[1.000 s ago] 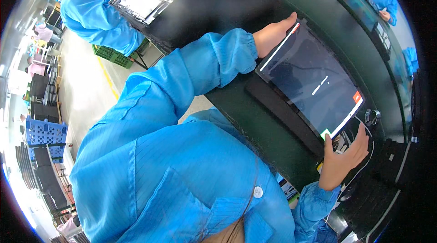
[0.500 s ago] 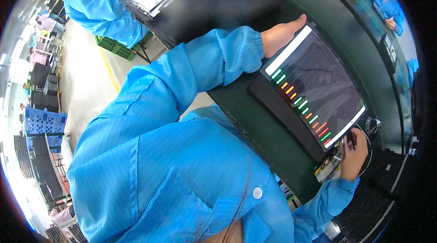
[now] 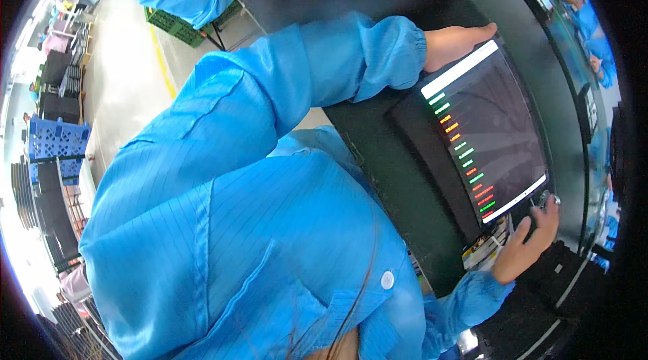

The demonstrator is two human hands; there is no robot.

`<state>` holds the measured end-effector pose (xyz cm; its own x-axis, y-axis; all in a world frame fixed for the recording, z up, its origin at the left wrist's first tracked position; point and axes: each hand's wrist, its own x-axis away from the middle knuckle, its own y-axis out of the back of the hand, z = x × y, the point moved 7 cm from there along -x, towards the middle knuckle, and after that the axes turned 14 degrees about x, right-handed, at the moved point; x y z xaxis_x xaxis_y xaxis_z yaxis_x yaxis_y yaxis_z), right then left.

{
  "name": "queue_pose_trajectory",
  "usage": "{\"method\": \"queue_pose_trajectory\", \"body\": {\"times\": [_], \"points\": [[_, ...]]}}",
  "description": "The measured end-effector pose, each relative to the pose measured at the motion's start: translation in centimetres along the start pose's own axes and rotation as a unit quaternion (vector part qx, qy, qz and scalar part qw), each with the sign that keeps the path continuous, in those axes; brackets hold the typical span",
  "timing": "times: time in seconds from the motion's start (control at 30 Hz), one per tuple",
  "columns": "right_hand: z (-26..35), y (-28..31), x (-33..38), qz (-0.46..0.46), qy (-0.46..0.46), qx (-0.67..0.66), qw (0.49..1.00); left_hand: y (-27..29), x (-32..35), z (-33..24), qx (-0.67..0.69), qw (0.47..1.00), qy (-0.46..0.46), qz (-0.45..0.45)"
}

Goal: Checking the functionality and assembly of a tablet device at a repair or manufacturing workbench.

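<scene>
Screen (image 3: 499, 124) sits back from near edge of worktop (image 3: 385, 157), left hand (image 3: 455, 47) at its side, presumably steadying, grip indeterminable; right hand (image 3: 525, 246) spread, apparently empty.

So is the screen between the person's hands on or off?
On: the screen shows a wide white band at one end and green, orange and red marks along one side.

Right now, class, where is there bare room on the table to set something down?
Bare: the green tabletop strip between the blue jacket and the dark slab beside the screen. Crowded: the screen's ends, left hand at one, right hand and jumbled small items by the other.
</scene>
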<state>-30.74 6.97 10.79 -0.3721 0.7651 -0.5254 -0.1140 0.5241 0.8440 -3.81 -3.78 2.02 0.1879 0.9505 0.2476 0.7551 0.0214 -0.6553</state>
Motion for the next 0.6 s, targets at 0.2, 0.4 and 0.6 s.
{"method": "queue_pose_trajectory", "body": {"times": [0.2,0.4,0.6], "points": [[9.1,-0.5,1.0,0.102,0.235,0.017,0.966,0.3,-0.1,0.2,0.013,1.000,0.023,-0.003],[8.4,-1.3,0.5,0.135,0.241,0.023,0.961,0.6,-0.1,-0.4,-0.016,1.000,-0.006,-0.001],[-3.4,-2.2,-0.1,0.062,-0.127,-0.107,0.984,0.6,-0.8,0.6,-0.006,1.000,0.023,0.011]]}}
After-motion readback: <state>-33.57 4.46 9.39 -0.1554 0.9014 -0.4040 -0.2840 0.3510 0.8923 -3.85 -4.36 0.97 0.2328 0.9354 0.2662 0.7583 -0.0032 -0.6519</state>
